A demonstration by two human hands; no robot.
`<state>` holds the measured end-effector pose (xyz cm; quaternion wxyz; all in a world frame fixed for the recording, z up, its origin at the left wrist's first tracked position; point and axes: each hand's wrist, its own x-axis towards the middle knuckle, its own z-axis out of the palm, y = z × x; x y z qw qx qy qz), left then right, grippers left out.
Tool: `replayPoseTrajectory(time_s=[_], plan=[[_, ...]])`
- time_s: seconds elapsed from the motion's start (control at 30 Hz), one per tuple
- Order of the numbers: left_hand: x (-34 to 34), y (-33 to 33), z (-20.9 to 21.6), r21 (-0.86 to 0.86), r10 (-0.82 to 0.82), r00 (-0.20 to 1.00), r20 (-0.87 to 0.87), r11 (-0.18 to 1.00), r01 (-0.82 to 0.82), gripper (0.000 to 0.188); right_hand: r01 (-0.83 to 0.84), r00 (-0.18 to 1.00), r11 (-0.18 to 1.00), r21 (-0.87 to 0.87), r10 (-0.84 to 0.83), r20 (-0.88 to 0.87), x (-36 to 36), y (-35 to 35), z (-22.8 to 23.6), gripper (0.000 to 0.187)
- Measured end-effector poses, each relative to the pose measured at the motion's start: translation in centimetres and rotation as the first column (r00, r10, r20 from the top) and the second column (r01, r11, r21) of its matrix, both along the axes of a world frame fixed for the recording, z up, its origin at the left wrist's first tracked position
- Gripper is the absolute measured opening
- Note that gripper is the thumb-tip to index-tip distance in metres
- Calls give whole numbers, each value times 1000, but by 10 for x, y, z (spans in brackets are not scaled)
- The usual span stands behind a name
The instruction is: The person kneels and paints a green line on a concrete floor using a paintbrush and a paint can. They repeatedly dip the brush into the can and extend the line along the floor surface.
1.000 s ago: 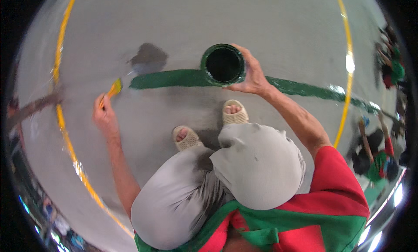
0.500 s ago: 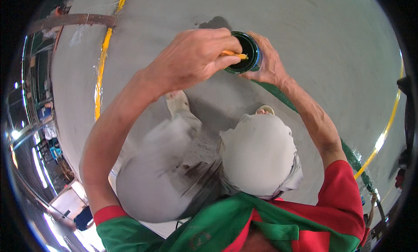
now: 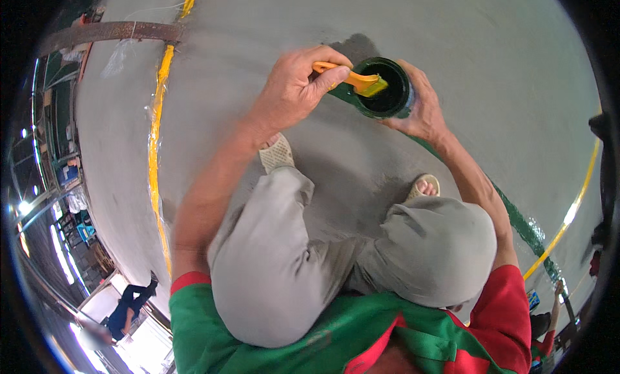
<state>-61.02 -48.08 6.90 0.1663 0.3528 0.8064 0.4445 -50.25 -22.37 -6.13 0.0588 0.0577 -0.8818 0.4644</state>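
A yellow floor line (image 3: pixel 155 135) is seen at the far left. The yellow-handled brush (image 3: pixel 352 79), out over the floor a second ago, is now clamped in the left hand (image 3: pixel 294 90) with its bristles dipped into the green paint can (image 3: pixel 386 86). The can is gripped at its far side by the right hand (image 3: pixel 423 112), above the green painted stripe (image 3: pixel 516 216), so reloading with paint seems under way.

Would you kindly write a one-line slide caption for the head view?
Crouching over a grey floor, the left hand dips a yellow brush into a can of green paint steadied by the right hand.
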Motion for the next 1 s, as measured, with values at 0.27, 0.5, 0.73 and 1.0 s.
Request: replayPoseTrajectory(time_s=[0.27,0.5,0.73,1.0], plan=[[-24,-78,-69,319,250,826,505,835,-448,29,-26,998,997,75,22,54,-34,-29,-16,108],[-65,-130,-86,371,269,740,616,730,-574,29,36,995,999,-19,-35,90,-49,-46,-32,109],[-85,-156,-143,253,305,779,548,827,-502,28,146,987,988,-45,-143,70,-17,-28,-28,111],[-84,-139,-204,146,288,782,553,890,-432,31,295,948,953,61,-301,106,18,-25,-10,101]])
